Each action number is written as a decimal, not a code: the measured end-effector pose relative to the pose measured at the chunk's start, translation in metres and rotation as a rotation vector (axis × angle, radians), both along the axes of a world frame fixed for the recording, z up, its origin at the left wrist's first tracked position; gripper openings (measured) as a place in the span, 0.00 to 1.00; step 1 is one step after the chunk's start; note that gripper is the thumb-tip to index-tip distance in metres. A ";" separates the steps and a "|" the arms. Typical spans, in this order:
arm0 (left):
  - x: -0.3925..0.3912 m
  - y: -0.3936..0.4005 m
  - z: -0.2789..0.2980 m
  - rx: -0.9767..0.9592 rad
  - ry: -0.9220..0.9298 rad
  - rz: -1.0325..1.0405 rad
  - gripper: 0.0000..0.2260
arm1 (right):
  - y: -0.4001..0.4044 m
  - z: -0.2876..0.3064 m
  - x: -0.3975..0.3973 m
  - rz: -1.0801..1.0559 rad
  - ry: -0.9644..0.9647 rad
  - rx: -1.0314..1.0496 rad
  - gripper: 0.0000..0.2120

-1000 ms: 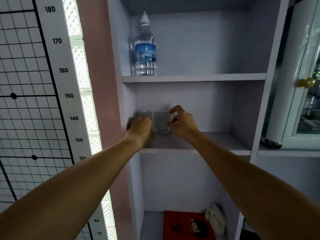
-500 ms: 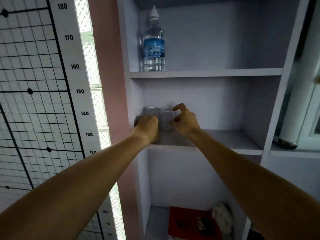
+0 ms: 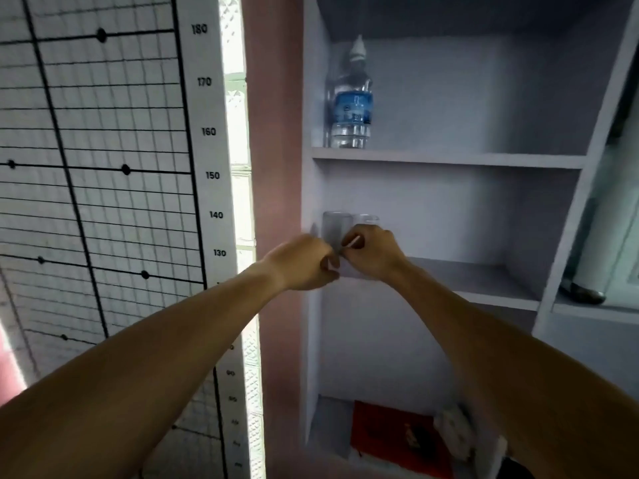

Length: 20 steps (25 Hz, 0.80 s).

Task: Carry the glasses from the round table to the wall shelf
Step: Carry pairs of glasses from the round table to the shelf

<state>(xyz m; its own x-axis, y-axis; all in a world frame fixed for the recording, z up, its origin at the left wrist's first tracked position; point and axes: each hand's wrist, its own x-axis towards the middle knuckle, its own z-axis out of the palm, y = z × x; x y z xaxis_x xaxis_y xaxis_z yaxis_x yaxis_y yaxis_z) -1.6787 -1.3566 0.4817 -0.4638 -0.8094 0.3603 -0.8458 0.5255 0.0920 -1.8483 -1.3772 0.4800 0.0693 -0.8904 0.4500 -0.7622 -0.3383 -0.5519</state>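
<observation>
Two clear glasses stand side by side at the left end of the wall shelf's middle board (image 3: 484, 281). The left glass (image 3: 335, 227) is against the side wall and the right glass (image 3: 368, 220) touches it. My left hand (image 3: 304, 262) hangs in front of the shelf's left edge, below and left of the left glass, with its fingers curled in on nothing. My right hand (image 3: 372, 252) is in front of the right glass and hides its lower half, fingers curled too. The two hands nearly touch.
A water bottle with a blue label (image 3: 352, 105) stands on the board above. A red item (image 3: 394, 440) and a white bundle (image 3: 460, 426) lie on the lowest board. A height chart (image 3: 207, 174) hangs left; a white cabinet (image 3: 598, 236) stands right.
My left hand has let go of the left glass and slid left and back. My right hand closed its spread fingers and drew in front of the right glass. The view swung left.
</observation>
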 end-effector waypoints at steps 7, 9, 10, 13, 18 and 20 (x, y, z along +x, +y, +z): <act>0.192 0.130 -0.019 0.064 -0.005 0.375 0.12 | 0.090 -0.030 0.176 0.360 0.072 0.019 0.06; 0.244 0.170 -0.028 0.102 0.018 0.468 0.12 | 0.118 -0.037 0.224 0.429 0.088 0.035 0.07; 0.266 0.189 -0.032 0.115 0.026 0.518 0.13 | 0.129 -0.041 0.246 0.470 0.083 0.055 0.08; 0.356 0.276 -0.045 0.150 0.044 0.678 0.13 | 0.186 -0.052 0.337 0.612 0.104 0.087 0.08; 0.475 0.444 -0.065 0.194 0.072 0.997 0.13 | 0.301 -0.068 0.495 0.899 0.139 0.090 0.07; 0.522 0.536 -0.071 0.186 0.144 1.198 0.13 | 0.373 -0.071 0.567 1.098 0.172 0.078 0.08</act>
